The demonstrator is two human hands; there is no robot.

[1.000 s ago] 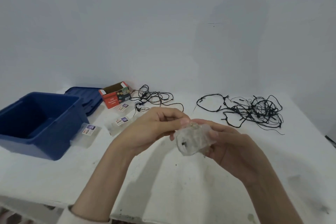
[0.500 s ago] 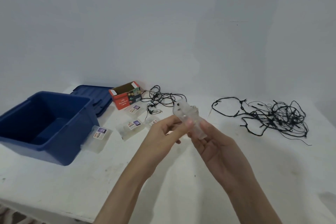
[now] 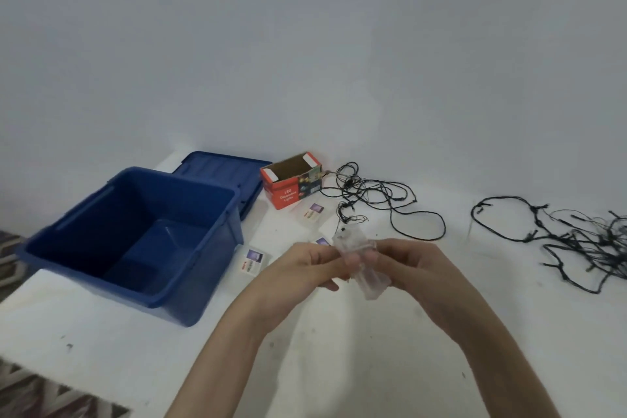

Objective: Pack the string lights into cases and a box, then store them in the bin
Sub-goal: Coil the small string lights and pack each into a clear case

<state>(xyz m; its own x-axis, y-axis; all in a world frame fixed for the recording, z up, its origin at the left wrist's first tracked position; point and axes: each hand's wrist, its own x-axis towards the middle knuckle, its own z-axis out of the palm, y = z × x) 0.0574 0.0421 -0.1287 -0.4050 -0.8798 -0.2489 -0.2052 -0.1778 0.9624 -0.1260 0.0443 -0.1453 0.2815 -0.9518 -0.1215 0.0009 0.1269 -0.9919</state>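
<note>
Left hand (image 3: 302,265) and right hand (image 3: 419,270) both pinch small clear plastic case (image 3: 368,278); best press lid evenly shut before blue plastic bin (image 3: 169,176) at 9 o'clock.

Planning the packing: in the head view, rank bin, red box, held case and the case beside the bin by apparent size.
1. bin
2. red box
3. held case and case beside the bin: the held one looks larger but is nearer the camera, so unranked.

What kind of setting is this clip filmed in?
Probably a plain home room: a white table against a bare wall, a patterned rug beside it, a blue storage bin on top.
</note>
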